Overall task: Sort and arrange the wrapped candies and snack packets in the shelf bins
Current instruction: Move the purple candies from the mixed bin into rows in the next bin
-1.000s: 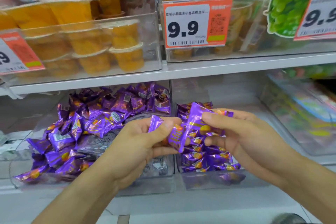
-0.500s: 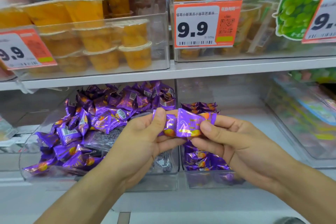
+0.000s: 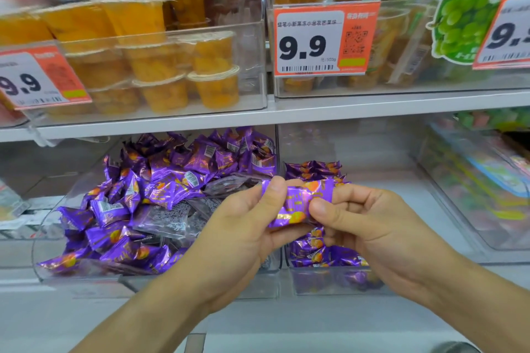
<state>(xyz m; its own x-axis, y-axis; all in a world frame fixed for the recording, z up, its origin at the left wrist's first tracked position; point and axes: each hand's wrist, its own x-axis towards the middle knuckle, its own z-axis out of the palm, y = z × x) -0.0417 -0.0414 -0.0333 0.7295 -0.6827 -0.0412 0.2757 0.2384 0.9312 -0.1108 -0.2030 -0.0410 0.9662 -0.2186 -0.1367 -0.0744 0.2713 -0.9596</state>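
Both hands hold a small stack of purple wrapped candies in front of the lower shelf. My left hand pinches its left end with the thumb on top. My right hand grips its right end with curled fingers. Behind the left hand, a clear bin holds a loose heap of purple candies mixed with a few dark packets. Under the hands, a narrower clear bin holds a neat row of purple candies, partly hidden by my hands.
The white shelf edge runs above the bins, carrying orange price tags and clear bins of yellow fruit jelly cups. A clear bin with pastel packets stands at the right. The white ledge lies below the bins.
The candies between my hands have gone from spread and tilted to a tight level stack, held a little higher. The view has shifted slightly to the left.
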